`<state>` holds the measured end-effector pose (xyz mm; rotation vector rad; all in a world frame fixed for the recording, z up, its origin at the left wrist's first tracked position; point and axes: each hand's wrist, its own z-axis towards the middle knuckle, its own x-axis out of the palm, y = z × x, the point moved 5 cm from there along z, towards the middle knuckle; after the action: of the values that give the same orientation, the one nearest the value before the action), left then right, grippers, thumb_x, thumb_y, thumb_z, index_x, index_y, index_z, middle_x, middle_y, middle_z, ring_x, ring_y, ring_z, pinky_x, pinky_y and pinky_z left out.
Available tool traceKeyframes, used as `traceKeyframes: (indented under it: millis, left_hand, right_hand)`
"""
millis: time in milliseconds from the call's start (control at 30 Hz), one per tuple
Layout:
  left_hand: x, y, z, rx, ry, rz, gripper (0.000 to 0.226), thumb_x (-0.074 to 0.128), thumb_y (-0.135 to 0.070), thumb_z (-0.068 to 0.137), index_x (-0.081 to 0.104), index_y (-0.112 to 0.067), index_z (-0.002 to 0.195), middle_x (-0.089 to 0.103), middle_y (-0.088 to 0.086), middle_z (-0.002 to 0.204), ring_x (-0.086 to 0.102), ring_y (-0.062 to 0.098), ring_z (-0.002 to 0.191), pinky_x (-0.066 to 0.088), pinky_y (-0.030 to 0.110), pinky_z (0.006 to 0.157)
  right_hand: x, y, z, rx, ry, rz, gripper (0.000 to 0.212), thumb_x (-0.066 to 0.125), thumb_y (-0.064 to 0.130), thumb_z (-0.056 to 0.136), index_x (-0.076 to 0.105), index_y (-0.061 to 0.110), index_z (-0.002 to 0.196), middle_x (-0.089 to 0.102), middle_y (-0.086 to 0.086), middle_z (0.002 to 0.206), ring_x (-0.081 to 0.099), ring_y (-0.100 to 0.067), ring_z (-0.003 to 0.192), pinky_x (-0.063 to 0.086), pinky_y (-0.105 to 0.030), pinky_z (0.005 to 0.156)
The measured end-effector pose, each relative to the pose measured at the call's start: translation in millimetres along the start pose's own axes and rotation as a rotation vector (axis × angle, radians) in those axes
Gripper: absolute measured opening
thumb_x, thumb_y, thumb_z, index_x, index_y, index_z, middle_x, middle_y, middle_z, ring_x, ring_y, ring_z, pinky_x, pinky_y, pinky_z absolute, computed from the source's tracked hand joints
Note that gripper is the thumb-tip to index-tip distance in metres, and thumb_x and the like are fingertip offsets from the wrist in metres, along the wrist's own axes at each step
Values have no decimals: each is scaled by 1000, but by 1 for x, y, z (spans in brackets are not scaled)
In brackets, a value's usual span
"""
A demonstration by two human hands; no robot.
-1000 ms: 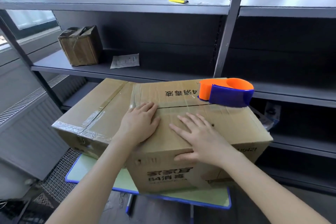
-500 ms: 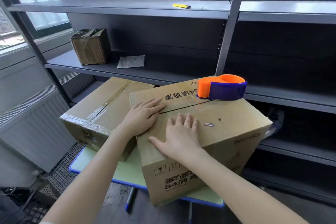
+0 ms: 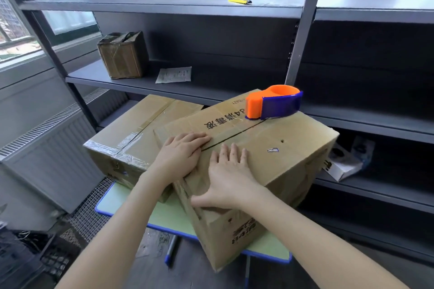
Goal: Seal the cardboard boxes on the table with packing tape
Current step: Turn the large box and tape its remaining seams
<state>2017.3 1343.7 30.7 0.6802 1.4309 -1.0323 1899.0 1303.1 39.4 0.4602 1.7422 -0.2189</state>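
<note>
A large cardboard box (image 3: 293, 148) with printed characters sits skewed on the small green table (image 3: 164, 213), its near corner hanging over the front edge. Its top flaps meet at a dark seam. My left hand (image 3: 183, 152) lies flat on the far flap beside the seam. My right hand (image 3: 227, 178) presses flat on the near flap, thumb down over the box's near edge. An orange and blue tape dispenser (image 3: 273, 105) stands on the box's far end. To the left, a second box (image 3: 131, 134) on the table has tape strips across its top.
Dark metal shelving (image 3: 211, 4) rises right behind the table. On it stand a small taped box (image 3: 122, 54), a paper slip (image 3: 173, 75) and a yellow cutter (image 3: 239, 1). A radiator (image 3: 47, 148) and a mesh floor grate lie to the left. A white carton (image 3: 345, 164) sits low right.
The printed box has swung further clockwise under both hands, its near corner now past the table edge. My right hand slid toward the box's near edge. The view shifted left.
</note>
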Motion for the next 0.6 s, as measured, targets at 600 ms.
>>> traceKeyframes:
  millis: [600]
  left_hand:
    - [12, -80, 11, 16, -272, 150, 48, 34, -37, 87, 68, -11, 108, 61, 9, 95, 56, 29, 89, 46, 37, 76]
  right_hand:
    - [-14, -131, -10, -269, 193, 126, 96, 63, 38, 83, -5, 26, 150, -18, 10, 155, -22, -2, 139, -20, -30, 112]
